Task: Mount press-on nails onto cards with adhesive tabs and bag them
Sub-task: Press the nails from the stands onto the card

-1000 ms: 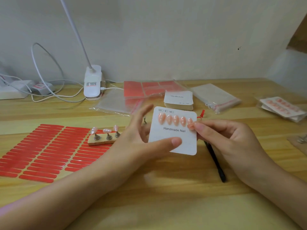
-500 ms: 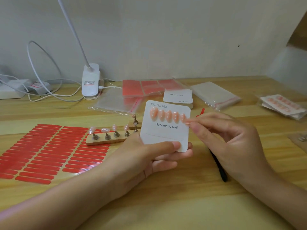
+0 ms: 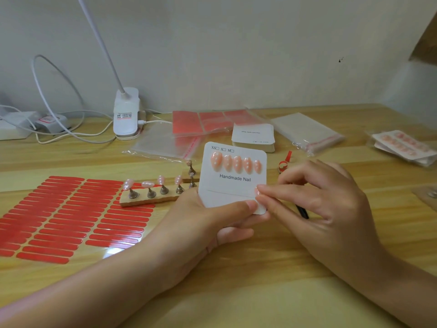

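The left hand (image 3: 201, 223) holds a white card (image 3: 234, 178) upright above the tabletop (image 3: 236, 292), its thumb laid across the card's lower front edge and its fingers (image 3: 234, 233) curled behind and under it. The card is printed "Handmade Nail" and carries a row of five peach press-on nails (image 3: 236, 164) with white dots along its upper part. The right hand (image 3: 326, 204) has its fingers bent, the thumb and forefinger tips brought together at the card's lower right edge; they seem to pinch a small pale piece there, but it is too small to tell what it is.

Just left of the card, on the tabletop, a wooden nail stand (image 3: 151, 197) bears more peach nails on little metal pegs. Further left lies a sheet of red adhesive tabs (image 3: 66, 218) in rows. Beyond the card sit a stack of blank cards (image 3: 254, 138), clear bags (image 3: 307, 133) with red seal strips, and red sheets (image 3: 208, 120) in plastic. At the far right lie bagged finished cards (image 3: 402, 145). A black-handled tool (image 3: 301, 210) shows partly behind the right hand. At the far left a white clip lamp (image 3: 125, 112) and cables (image 3: 59, 110) stand against a pale wall (image 3: 236, 50).
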Tool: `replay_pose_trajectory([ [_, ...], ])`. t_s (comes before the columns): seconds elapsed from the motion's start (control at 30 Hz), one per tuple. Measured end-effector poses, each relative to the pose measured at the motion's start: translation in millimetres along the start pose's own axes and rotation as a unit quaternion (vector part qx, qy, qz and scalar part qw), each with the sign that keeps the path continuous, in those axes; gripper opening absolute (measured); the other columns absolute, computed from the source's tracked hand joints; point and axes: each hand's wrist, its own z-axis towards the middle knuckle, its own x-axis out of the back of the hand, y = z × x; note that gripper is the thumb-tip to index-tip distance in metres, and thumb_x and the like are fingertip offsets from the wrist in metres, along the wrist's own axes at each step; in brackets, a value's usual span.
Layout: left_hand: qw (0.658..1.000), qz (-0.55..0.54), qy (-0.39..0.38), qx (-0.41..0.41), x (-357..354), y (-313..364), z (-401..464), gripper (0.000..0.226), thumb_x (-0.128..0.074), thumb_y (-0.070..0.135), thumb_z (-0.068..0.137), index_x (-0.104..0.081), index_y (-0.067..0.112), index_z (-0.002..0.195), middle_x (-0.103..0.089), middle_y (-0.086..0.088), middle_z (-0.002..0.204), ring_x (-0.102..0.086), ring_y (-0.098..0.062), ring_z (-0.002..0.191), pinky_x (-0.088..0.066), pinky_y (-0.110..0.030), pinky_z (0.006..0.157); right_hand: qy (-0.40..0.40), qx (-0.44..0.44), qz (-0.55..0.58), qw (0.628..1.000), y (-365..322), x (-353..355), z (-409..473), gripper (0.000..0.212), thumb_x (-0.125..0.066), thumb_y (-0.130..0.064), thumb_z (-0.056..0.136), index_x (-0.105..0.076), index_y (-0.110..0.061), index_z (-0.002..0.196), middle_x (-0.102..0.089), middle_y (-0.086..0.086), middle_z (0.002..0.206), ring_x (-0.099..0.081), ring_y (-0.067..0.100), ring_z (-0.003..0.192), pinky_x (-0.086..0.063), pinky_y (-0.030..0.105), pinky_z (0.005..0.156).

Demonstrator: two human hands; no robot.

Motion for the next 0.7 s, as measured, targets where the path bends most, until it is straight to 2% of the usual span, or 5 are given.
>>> replay_pose_trajectory([
  [0.47,1.000,-0.001,-0.003,-0.003,-0.2,-0.2,0.0,0.034,-0.066,0.012,0.064,-0.072,0.021,0.095,-0.073,-0.001,0.098,-0.070,-0.011,0.088,-0.052,-0.015,0.057,-0.010,0.020,0.000,1.000,0.1,-1.1,-0.6,0.010,-0.069,-0.022,0.083,-0.076,-0.016,0.080,-0.061,-0.003,0.069,-0.053,0.018,0.059,-0.037,0.031,0.067],
  [0.7,1.000,-0.003,-0.006,0.003,0.2,0.1,0.3,0.026,-0.066,0.003,0.079,-0.072,0.022,0.095,-0.073,-0.001,0.099,-0.070,-0.011,0.089,-0.052,-0.015,0.058,-0.015,0.025,-0.004,1.000,0.1,-1.3,0.0,0.012,-0.067,-0.022,0.084,-0.076,-0.016,0.079,-0.062,-0.004,0.069,-0.054,0.018,0.060,-0.038,0.033,0.067],
])
